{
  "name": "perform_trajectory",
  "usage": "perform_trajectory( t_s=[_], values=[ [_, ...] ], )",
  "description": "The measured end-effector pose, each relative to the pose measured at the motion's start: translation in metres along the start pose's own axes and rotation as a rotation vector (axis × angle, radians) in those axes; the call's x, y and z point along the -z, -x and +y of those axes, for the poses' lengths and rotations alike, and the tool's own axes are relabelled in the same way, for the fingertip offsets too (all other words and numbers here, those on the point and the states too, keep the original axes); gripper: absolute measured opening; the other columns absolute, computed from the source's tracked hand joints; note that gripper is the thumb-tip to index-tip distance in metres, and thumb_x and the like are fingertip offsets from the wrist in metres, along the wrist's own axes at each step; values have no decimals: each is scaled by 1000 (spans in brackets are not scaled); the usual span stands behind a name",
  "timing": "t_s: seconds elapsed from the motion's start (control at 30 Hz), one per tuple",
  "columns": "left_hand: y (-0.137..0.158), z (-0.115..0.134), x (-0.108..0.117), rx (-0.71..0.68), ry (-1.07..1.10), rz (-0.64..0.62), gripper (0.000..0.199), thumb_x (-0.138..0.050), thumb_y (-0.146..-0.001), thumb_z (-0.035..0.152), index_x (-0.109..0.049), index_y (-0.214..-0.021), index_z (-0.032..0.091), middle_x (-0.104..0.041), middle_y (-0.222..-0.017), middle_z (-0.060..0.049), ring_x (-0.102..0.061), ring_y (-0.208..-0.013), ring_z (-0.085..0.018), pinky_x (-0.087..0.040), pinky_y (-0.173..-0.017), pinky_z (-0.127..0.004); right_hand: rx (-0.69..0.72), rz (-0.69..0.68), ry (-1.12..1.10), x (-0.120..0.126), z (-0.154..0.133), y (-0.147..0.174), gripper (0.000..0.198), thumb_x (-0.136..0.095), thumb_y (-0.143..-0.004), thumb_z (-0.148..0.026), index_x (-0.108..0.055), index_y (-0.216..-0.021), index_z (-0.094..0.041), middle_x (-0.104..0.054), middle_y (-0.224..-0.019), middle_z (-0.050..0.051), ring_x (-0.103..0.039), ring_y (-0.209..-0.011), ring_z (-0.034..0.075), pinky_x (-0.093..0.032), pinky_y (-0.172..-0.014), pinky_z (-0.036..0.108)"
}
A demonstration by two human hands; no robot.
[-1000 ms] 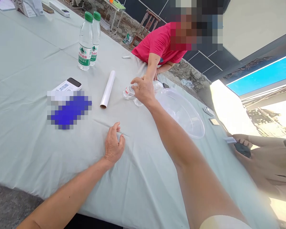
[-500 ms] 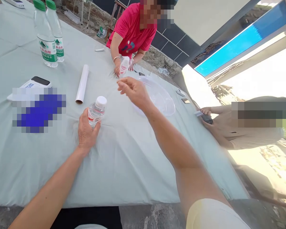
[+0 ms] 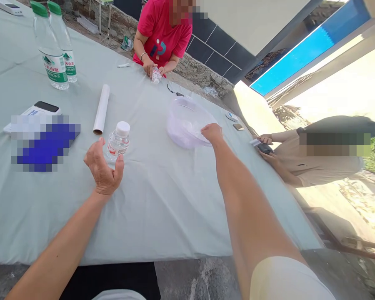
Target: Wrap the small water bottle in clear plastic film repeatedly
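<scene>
On the cloth-covered table stands a small clear water bottle (image 3: pixel 118 146) with a white cap and a red-and-white label. My left hand (image 3: pixel 104 166) curves beside it, fingers and thumb apart; the thumb is close to the bottle's lower side, and I cannot tell if it touches. My right hand (image 3: pixel 211 132) is at the right rim of a translucent purple plastic basin (image 3: pixel 178 135). Its fingers are closed and point into the basin; what they hold, if anything, is hidden. Something clear lies inside the basin, too faint to name.
A white roll (image 3: pixel 101 109) lies behind the bottle. Two tall green-capped water bottles (image 3: pixel 54 68) stand at the back left, near a white device (image 3: pixel 37 112). A person in red (image 3: pixel 162 37) handles a small bottle (image 3: pixel 156 76) across the table. Another person (image 3: pixel 318 162) sits at the right.
My left hand has let go of the small bottle and opened beside it. My right hand has moved right and down to the basin. The person in red has lowered their bottle.
</scene>
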State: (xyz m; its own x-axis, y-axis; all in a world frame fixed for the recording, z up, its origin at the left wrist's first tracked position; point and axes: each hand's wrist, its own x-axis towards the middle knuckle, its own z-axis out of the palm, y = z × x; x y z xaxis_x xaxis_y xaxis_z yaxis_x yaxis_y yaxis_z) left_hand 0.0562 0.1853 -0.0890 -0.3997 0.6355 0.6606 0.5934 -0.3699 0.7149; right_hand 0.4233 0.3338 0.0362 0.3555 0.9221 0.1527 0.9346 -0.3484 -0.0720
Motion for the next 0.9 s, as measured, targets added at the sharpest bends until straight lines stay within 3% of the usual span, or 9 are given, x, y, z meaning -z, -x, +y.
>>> perform_trajectory(
  t_s=[0.1,0.2,0.3,0.37,0.5,0.6,0.7,0.8,0.9],
  values=[
    [8,8,1,-68,104,-111,48,-58,-84,48,-57,-123,18,-67,-104,-13,-63,-104,-29,-48,-96,-48,12,191,-302,4,-13,25,33,-44,-89,-25,-67,-110,-18,-72,-109,12,-67,-105,23,-54,-93,41],
    [23,24,1,9,362,-495,42,-51,-91,50,-62,-120,21,-69,-92,-8,-66,-88,-22,-54,-84,-39,190,317,-769,5,-33,87,22,-51,-87,-31,-65,-101,-21,-71,-98,6,-68,-96,20,-55,-91,40],
    [33,40,-1,456,687,-928,52,-46,-96,58,-59,-131,22,-70,-106,-9,-69,-96,-21,-56,-84,-36,377,276,-979,-8,-54,174,9,-61,-87,-34,-66,-90,-27,-70,-91,2,-69,-90,21,-57,-86,41],
    [33,45,-2,793,920,-1055,60,-48,-94,64,-56,-134,21,-70,-116,-13,-69,-103,-24,-57,-86,-38,558,157,-975,-25,-66,227,8,-61,-88,-29,-69,-89,-32,-71,-90,1,-69,-90,22,-57,-85,44],
    [24,46,-1,1143,1046,-1052,57,-64,-86,59,-61,-127,20,-73,-107,-11,-71,-96,-23,-58,-80,-35,736,-99,-1074,-62,-82,288,24,-63,-85,-27,-67,-95,-48,-71,-85,-6,-70,-82,25,-60,-76,48],
    [18,45,1,1243,955,-1037,48,-79,-76,40,-65,-116,18,-74,-103,-9,-70,-85,-18,-56,-71,-29,801,-287,-1095,-75,-87,298,22,-66,-79,-29,-68,-90,-49,-71,-82,-6,-71,-79,26,-60,-78,50],
    [17,46,1,1265,900,-1010,32,-83,-68,27,-68,-95,17,-70,-84,-2,-64,-65,-12,-50,-57,-23,764,-405,-1149,-75,-84,298,19,-63,-84,-31,-68,-95,-46,-74,-90,-6,-73,-90,26,-59,-89,50],
    [18,46,-1,1269,875,-942,24,-82,-67,23,-65,-82,17,-62,-67,3,-55,-53,-8,-43,-48,-19,633,-365,-1355,-76,-78,297,17,-60,-88,-37,-67,-103,-41,-76,-102,-3,-72,-102,26,-57,-95,50],
    [18,48,-3,1317,871,-886,22,-81,-69,18,-62,-80,16,-62,-66,3,-59,-55,-9,-48,-50,-20,370,-164,-1575,-82,-71,294,19,-61,-89,-46,-64,-101,-32,-74,-94,2,-73,-89,24,-60,-80,43]
  ],
)
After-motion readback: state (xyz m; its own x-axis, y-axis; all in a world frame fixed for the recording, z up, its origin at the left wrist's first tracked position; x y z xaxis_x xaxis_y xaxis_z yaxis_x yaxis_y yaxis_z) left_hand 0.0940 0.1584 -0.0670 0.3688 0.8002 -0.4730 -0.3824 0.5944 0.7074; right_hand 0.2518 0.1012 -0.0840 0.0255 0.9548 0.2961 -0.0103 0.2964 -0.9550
